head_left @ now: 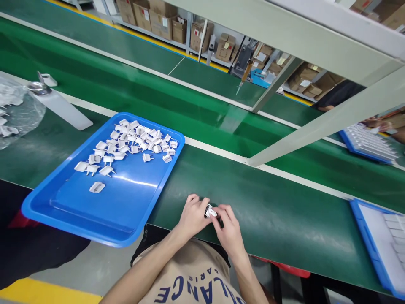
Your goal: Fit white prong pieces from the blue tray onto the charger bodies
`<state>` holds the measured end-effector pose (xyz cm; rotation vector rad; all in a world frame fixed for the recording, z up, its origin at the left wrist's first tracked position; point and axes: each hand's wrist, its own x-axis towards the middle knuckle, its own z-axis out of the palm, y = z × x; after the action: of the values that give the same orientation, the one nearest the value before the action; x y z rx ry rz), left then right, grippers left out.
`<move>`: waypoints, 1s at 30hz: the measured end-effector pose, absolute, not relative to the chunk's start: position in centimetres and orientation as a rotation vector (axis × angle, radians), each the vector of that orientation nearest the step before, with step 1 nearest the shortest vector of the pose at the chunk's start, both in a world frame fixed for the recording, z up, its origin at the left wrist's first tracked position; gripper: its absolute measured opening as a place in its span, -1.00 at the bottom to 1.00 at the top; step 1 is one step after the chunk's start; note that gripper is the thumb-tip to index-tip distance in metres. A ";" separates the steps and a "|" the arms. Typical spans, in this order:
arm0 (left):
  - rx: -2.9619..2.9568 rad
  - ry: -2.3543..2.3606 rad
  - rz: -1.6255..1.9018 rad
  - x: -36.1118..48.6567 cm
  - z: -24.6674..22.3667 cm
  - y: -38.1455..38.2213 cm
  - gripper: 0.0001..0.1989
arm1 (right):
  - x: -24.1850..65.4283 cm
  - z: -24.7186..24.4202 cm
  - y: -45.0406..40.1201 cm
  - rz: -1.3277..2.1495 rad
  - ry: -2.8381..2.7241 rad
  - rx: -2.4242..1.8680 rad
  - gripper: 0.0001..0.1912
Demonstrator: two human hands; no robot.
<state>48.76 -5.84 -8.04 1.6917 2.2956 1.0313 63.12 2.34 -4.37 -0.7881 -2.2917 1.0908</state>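
Observation:
My left hand (193,216) and my right hand (228,230) meet above the table's near edge, close to my body. Between their fingertips is a small white plug housing (211,211) with a dark spot on its left side. Both hands are closed on it, thumbs and forefingers pinching; the fingers cover part of it. Left of my hands lies a blue tray (104,215). Many similar white plug housings (136,137), several with two thin pins showing, are heaped at its far end. A single housing (97,187) sits apart, nearer the tray's middle.
A clear plastic bag (27,112) with white parts lies at far left, beside a white strip-like object (65,105). A slanting metal post (303,131) rises from the table. Another blue tray (368,236) is at right. A co-worker's hand (378,124) shows across the green conveyor belt (218,122).

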 end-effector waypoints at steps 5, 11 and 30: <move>1.728 2.168 1.063 47.6 -7.4 -6.4 -0.74 | 62.7 -4.5 2.3 0.940 -2.380 -0.731 -0.82; 1.716 2.096 1.068 47.2 -7.5 -6.7 -0.88 | 62.1 -4.0 2.8 0.867 -2.449 -0.653 -0.82; 1.670 2.023 1.044 47.0 -7.2 -6.6 -0.92 | 61.7 -3.2 4.0 0.797 -2.605 -0.542 -0.79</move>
<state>46.99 -6.59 -7.24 1.6696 2.0232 1.0443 61.72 4.00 -3.24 -0.5420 -2.6049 0.7973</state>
